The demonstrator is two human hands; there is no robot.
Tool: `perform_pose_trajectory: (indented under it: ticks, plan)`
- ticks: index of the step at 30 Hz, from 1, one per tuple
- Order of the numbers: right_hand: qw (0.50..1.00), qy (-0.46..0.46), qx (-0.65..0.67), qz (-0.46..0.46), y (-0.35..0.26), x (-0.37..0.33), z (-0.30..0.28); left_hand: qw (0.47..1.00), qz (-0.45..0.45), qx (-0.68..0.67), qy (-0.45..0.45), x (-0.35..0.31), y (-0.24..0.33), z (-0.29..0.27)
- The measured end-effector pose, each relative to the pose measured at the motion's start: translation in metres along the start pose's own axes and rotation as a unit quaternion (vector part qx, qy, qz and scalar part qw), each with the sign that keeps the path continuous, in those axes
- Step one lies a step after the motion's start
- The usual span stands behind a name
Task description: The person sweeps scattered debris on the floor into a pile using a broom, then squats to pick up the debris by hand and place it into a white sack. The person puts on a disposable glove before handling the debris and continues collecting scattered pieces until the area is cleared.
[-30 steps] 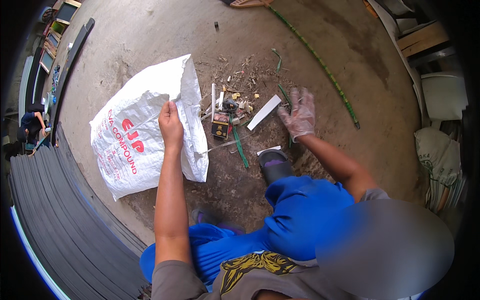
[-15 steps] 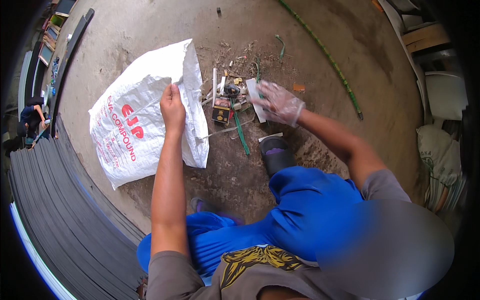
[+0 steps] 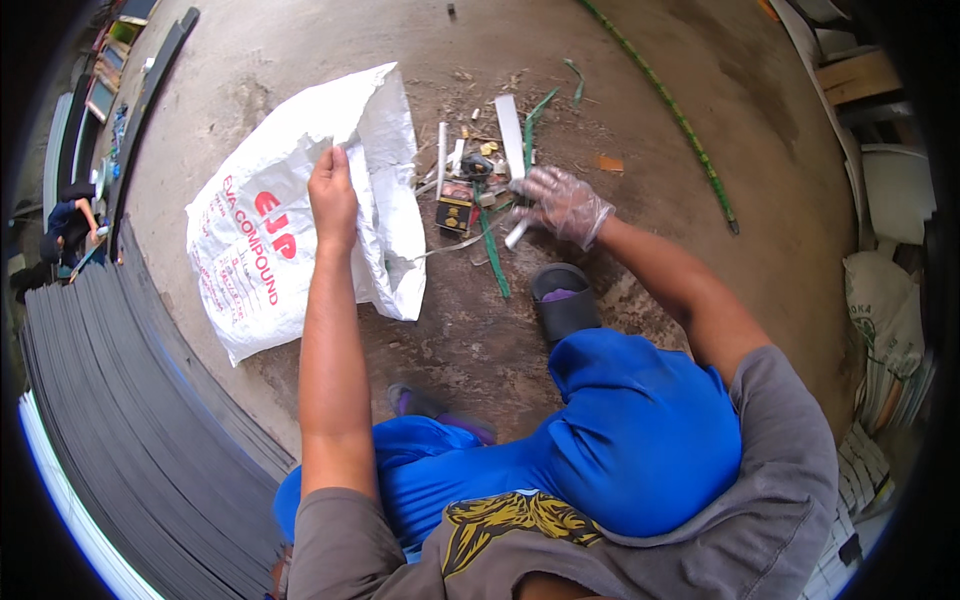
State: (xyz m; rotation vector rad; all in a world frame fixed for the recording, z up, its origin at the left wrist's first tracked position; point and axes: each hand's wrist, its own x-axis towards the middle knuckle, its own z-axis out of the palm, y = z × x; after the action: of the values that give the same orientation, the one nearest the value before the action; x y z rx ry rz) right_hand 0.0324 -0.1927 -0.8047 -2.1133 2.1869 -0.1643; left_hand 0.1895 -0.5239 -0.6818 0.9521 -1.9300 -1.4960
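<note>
A large white woven sack (image 3: 245,215) with red lettering lies on the floor to the left, its mouth facing right. My bare left hand (image 3: 333,195) is closed on the upper layer at its mouth, thumb on top. My right hand (image 3: 565,207), in a clear plastic glove, is over the right edge of a litter pile, fingers stretched out. A long white strip (image 3: 511,135) runs up from its fingertips, and a short white piece (image 3: 517,233) lies just below them. In the pile are a small dark box (image 3: 456,208), a green plastic strap (image 3: 494,258) and small scraps.
A long green pole (image 3: 660,95) lies at the upper right, and an orange scrap (image 3: 610,162) nearer. Long dark strips (image 3: 150,400) are stacked at the left. Beyond them another person (image 3: 72,225) bends over. My sandal (image 3: 565,300) is just below the pile.
My right hand has moved slightly right and down. The long white strip now lies farther up, and the short white piece shows below the fingers. My left hand keeps its grip on the sack.
</note>
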Motion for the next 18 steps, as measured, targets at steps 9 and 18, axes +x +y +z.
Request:
perform_pose_trajectory:
  ticks: [9,18]
  plan:
    - [0.915,-0.018,0.147,-0.376,-0.028,0.063,0.007,0.99,-0.071,-0.102,0.062,0.035,0.042,-0.064]
    - [0.946,-0.096,0.183,-0.249,-0.084,0.126,0.018,0.972,-0.091,-0.183,0.114,0.046,0.028,-0.134]
